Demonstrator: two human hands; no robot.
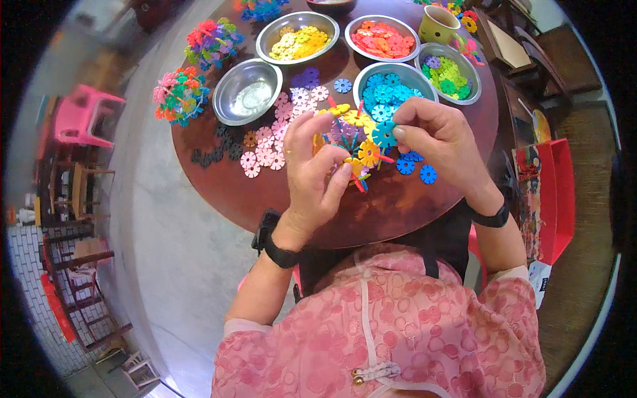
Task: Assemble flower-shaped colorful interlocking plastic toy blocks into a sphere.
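Observation:
My left hand (310, 179) is closed around the left side of a ball-like assembly of interlocking notched discs (367, 153), in yellow, purple, red and teal. Its thumb and fingers partly hide the assembly. Between the thumb and forefinger of my right hand (441, 136) is a teal notched disc (384, 134), held at the assembly's upper right side. Whether that disc is slotted in or only touching, I cannot tell. Loose pink discs (265, 138) lie left of my left hand, and dark blue discs (428, 174) lie below my right hand.
On the round brown table (225, 192) stand steel bowls of yellow discs (302, 44), red discs (383, 38), teal discs (381, 93) and green discs (451, 76). Another steel bowl (248, 93) shows its bare bottom. Finished disc balls (180, 96) and a green cup (438, 26) sit near the edge.

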